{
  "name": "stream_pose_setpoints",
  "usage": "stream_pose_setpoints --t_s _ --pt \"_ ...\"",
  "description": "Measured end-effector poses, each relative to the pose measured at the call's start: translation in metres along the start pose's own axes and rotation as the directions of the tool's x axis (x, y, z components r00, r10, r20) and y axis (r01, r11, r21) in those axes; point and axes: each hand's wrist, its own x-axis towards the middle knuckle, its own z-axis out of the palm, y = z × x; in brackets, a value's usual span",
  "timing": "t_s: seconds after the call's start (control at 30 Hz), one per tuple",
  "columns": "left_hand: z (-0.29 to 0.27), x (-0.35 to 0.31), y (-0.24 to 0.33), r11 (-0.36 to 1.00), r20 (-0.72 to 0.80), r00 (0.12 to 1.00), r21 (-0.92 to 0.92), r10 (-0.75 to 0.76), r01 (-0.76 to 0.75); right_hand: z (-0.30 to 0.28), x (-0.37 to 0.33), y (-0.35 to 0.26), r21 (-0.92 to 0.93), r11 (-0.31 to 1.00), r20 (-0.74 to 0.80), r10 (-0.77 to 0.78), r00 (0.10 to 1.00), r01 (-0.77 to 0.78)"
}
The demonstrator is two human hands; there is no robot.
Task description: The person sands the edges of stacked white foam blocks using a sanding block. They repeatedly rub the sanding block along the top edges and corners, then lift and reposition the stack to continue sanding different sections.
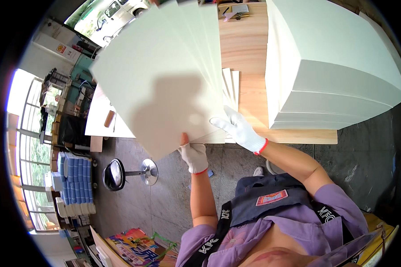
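A fanned stack of large white paper sheets (pixel 165 58) is tilted up in front of me, with a dark shadow across its top face. My left hand (pixel 194 158), in a white glove that leaves the thumb bare, grips the near corner, thumb on top and fingers underneath. At the lower right edge, my right hand (pixel 244 132), in a white glove with a red cuff, holds the sheets with its thumb over the top face. Its other fingers are partly hidden along the edge. More white sheets (pixel 229 84) lie fanned on the table behind the right hand.
A tall stack of white sheets (pixel 338 84) stands on the wooden table (pixel 242 40) to the right. Small items (pixel 238 12) lie at its far end. A brown block (pixel 109 119) rests at left. On the floor are a black stool (pixel 115 174) and blue bundles (pixel 78 178).
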Motion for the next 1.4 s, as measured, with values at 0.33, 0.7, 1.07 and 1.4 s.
stream_pose_setpoints --t_s 0.33,0.7,1.07,1.4 --pt "-0.122 0.038 -0.115 0.8 -0.592 0.663 0.049 -0.459 0.598 -0.044 0.028 0.242 0.29 0.862 -0.267 0.489 0.83 -0.415" --pt "-0.114 0.03 -0.11 0.839 -0.411 0.773 0.036 -0.482 0.542 -0.034 0.027 0.236 0.3 0.861 -0.333 0.498 0.801 -0.411" --pt "-0.049 -0.005 -0.053 0.973 -0.097 0.992 0.207 -0.081 0.1 -0.125 -0.103 0.077 -0.118 0.735 0.209 0.675 0.707 -0.667" --pt "0.37 -0.041 0.037 0.526 0.978 0.122 0.015 0.17 -0.851 -0.255 -0.233 -0.232 -0.406 0.864 -0.267 0.198 0.943 -0.296"
